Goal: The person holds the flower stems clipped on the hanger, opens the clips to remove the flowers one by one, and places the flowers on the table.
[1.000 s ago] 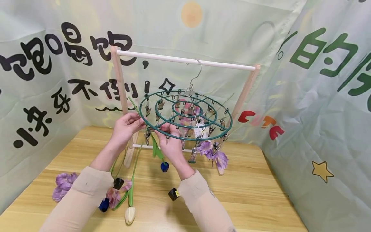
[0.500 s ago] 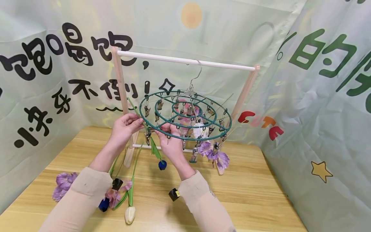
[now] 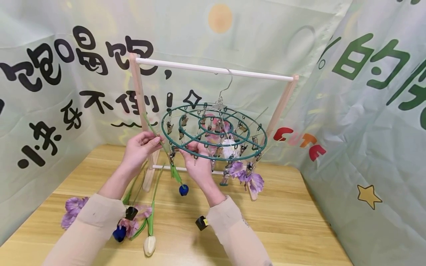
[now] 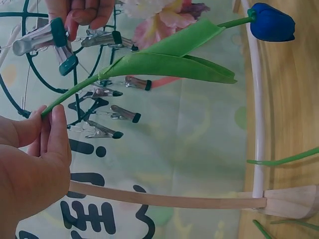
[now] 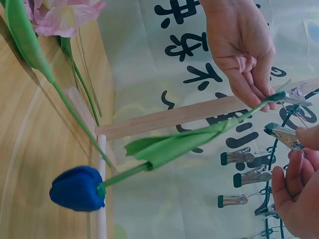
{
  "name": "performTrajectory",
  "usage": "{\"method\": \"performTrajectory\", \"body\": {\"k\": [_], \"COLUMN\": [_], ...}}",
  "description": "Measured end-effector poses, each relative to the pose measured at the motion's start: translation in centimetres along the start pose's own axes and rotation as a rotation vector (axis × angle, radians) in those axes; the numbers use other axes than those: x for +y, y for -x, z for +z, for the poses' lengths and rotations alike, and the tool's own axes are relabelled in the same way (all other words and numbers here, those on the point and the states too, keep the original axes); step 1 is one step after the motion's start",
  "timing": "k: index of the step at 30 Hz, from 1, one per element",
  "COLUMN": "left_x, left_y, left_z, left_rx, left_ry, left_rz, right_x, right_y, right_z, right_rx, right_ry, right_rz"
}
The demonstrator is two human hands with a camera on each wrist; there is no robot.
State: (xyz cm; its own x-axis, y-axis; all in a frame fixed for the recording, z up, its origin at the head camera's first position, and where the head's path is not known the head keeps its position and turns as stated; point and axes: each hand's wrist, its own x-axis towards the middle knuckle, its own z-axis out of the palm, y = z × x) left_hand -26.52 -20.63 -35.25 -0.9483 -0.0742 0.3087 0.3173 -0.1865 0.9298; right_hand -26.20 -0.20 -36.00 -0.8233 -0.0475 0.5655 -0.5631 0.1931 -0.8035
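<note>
I see a deep-blue tulip [image 4: 273, 22], green leaves [image 4: 164, 66], dark-green clip hanger [image 3: 213, 146], cream tulip [image 3: 149, 246] and tan wood-grained bench [image 3: 266, 221].

A pale green printed cloth [image 3: 263, 40] stands around the tabletop [image 3: 283, 221], which has light wood grain. On its back and left parts there are large black characters [image 3: 96, 96], with a wavy line [image 3: 133, 125] under some of them. An orange circle [image 3: 220, 18] is printed high, and the coloured word "CUTE" [image 3: 307, 139] lower. The right part carries green characters [image 3: 389, 61] and a yellow star [image 3: 369, 196].
</note>
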Motion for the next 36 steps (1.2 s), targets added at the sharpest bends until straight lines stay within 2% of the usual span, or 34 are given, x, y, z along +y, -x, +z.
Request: {"method": "performTrajectory", "body": {"k": [10,15,18,23,31,36], "left_x": [0.2,0.0,-0.4,-1.3,-2.8,-4.1], "left_y": [0.6,0.7,0.7,0.6,0.6,0.4], "left_z": [-0.7,-0.9,-1.0,-1.2,-1.1,-0.6], "left_rx": [-0.007,-0.031,-0.042,-0.057,-0.129,-0.166], "left_ry": [0.01,0.021,0.021,-0.036,-0.171,-0.236], "left_rz": [-0.077,-0.133,-0.163,-0.194,-0.227,-0.284], "right_x": [0.2,0.3,0.4,0.5,0.5,0.4], "right_y": [0.1,0.1,0.1,0.1,0.2,0.1], "right_z": [-1.1,-1.4,-1.6,-2.0,-2.4,-2.6], "right_rx": [-0.032,-0.035,-0.036,-0.03,-0.016,-0.002], "right_ry": [-0.147,-0.197,-0.171,-0.118,-0.128,-0.122], "right_rz": [0.089,0.087,0.066,0.016,-0.001,-0.022]}}
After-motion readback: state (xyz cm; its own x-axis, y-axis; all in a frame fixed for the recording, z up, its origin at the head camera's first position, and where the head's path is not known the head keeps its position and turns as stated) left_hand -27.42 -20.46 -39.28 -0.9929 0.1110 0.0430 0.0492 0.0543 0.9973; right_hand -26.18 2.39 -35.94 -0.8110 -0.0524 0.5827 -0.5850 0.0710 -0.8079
